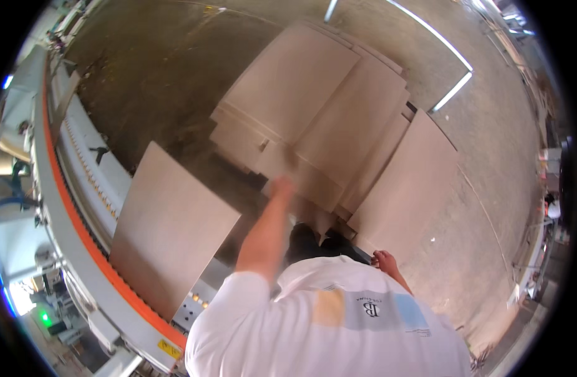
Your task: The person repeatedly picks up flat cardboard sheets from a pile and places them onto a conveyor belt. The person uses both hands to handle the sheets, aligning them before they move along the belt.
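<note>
At the far left, the dark circular border of the view cuts off a long machine (40,188) with an orange strip (81,232) along its length. Equipment beyond it is too small and distorted to identify. A row of small yellowish parts (91,173) runs along the machine's pale bed; its lower section is covered by the left panel (175,226), a flat, light-brown board set at an angle beside the orange strip.

Right of this board, the left forearm (263,235) extends forward from a white sleeve. The left hand (282,187) is motion-blurred over the near edge of the panel stack (313,81). Finger spread, grip and contact cannot be determined. The stack occupies the centre, its flat boards unevenly aligned; its near corner is blurred and partly hidden by the hand. Below, the shirt (339,314) conceals most of the dark-clad legs (301,244).

The right panel (411,169) lies along the stack's right side. The right hand (384,259) is near its lower end, fingers curled; whether they grasp an edge cannot be determined. The shirt hides most of the right forearm (401,281).
</note>
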A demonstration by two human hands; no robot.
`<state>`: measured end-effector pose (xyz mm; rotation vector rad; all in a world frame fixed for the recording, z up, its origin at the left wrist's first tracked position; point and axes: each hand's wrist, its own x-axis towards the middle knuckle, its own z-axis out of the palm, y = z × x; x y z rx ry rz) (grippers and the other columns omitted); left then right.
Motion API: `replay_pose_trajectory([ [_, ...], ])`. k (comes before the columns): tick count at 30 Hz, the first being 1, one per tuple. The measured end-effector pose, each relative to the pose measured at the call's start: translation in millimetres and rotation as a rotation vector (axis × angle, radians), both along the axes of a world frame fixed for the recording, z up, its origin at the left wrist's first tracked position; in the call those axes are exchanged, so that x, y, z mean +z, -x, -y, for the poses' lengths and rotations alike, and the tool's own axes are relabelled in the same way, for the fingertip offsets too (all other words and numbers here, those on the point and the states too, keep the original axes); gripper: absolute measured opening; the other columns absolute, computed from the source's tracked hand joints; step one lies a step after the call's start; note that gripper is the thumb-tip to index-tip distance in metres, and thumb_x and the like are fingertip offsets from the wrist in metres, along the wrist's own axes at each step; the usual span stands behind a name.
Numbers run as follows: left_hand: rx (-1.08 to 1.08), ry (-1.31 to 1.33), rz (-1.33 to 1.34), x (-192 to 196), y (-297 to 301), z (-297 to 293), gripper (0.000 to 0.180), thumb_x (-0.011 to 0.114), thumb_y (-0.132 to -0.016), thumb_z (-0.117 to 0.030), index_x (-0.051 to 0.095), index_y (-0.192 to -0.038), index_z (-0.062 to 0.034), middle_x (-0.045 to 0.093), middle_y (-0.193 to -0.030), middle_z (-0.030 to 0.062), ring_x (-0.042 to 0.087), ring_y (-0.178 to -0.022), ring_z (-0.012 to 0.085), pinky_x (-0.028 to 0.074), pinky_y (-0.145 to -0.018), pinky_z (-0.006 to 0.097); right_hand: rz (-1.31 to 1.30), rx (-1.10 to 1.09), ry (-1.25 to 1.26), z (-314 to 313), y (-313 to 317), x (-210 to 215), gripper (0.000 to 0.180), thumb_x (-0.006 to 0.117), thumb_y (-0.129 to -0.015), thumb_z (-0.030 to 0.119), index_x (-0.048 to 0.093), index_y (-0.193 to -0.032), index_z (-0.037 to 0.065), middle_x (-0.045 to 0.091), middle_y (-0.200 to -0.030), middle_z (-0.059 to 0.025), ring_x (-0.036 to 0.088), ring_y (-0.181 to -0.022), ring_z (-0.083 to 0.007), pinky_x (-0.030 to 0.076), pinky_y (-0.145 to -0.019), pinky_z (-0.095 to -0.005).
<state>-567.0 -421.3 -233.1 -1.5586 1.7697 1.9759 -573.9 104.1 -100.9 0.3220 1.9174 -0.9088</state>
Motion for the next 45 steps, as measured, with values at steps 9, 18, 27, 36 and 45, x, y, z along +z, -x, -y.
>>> replay_pose_trajectory([
  [9, 0.389, 0.302, 0.555, -67, 166, 106, 0.102, 0.082, -0.076, -0.057, 0.040, -0.141, 0.0092, 0.043, -0.148, 0.0296, 0.058, -0.124, 0.0401, 0.052, -0.100, 0.045, -0.064, -0.314, -0.163, 0, -76, 33, 0.036, 0.063, -0.099, 0.033, 0.069, -0.108, -0.001, 0.074, -0.092, -0.0094, 0.069, -0.083, -0.0165, 0.054, -0.074, -0.0307],
  [18, 0.416, 0.182, 0.435, -6, 158, 103, 0.090, 0.082, -0.077, -0.056, 0.047, -0.134, 0.0053, 0.059, -0.131, 0.0237, 0.065, -0.111, 0.0373, 0.059, -0.091, 0.042, 0.001, -0.310, -0.232, 48, -86, 58, 0.034, 0.067, -0.095, 0.036, 0.072, -0.107, 0.004, 0.075, -0.093, -0.0077, 0.069, -0.085, -0.0140, 0.055, -0.077, -0.0283],
  [27, 0.452, -0.019, 0.085, -34, 119, 109, 0.064, 0.081, -0.084, -0.042, 0.058, -0.120, 0.0059, 0.068, -0.104, 0.0148, 0.068, -0.086, 0.0313, 0.059, -0.066, 0.041, 0.014, -0.211, -0.155, 42, -69, 54, 0.032, 0.066, -0.097, 0.034, 0.071, -0.109, 0.005, 0.074, -0.096, -0.0056, 0.067, -0.087, -0.0134, 0.054, -0.078, -0.0298],
  [36, 0.335, -0.317, -0.082, -43, 15, -8, 0.050, 0.081, -0.087, -0.035, 0.059, -0.110, 0.0039, 0.065, -0.092, 0.0139, 0.062, -0.063, 0.0220, 0.050, -0.049, 0.034, -0.026, -0.142, -0.029, -18, -31, 7, 0.033, 0.061, -0.098, 0.033, 0.070, -0.104, 0.001, 0.071, -0.088, -0.0070, 0.066, -0.081, -0.0170, 0.054, -0.075, -0.0321],
  [45, 0.446, -0.491, -0.126, 93, -129, -164, 0.038, 0.083, -0.085, -0.018, 0.058, -0.112, -0.0102, 0.061, -0.089, 0.0023, 0.059, -0.067, 0.0152, 0.055, -0.059, 0.035, 0.063, 0.089, 0.109, -67, 37, -34, 0.034, 0.062, -0.096, 0.032, 0.068, -0.111, 0.002, 0.073, -0.096, -0.0104, 0.069, -0.076, -0.0187, 0.053, -0.063, -0.0326],
])
